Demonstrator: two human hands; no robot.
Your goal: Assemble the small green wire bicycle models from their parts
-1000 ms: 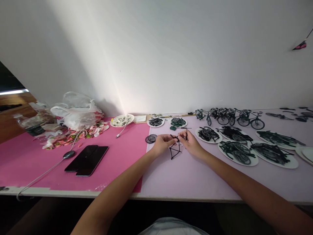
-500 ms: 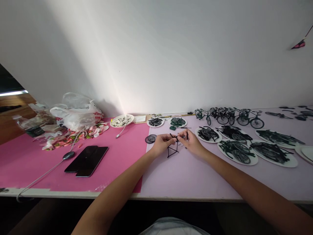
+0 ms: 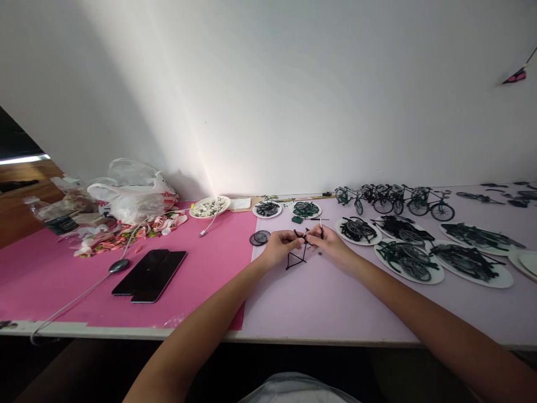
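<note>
Over the lilac mat, my left hand (image 3: 282, 247) pinches a small black model-bicycle frame (image 3: 297, 261), whose thin tubes hang below the fingers. My right hand (image 3: 331, 245) is closed close beside it, fingertips at the top of the frame. A slim upright stick-like tool (image 3: 321, 225) with a pale tip pokes up from the right fingers; its kind is unclear. Whether the right fingertips also grip the frame is hidden. Left of my hands lie dark spoked wheels (image 3: 260, 238). A tiny dark piece (image 3: 320, 253) rests under my right hand.
Plates of bicycle parts (image 3: 409, 262) spread out at the right, with assembled model bicycles (image 3: 419, 202) standing behind them. A plate of white pieces (image 3: 210, 207) sits near the wall. Phones (image 3: 151, 275), a cable (image 3: 67, 302), pink petals (image 3: 113, 240) and a plastic bag (image 3: 130, 196) occupy the left.
My right fingers have shifted slightly on the tool, which now shows a paler, more upright shaft. The frame has tilted a little; both hands stay in nearly the same place.
</note>
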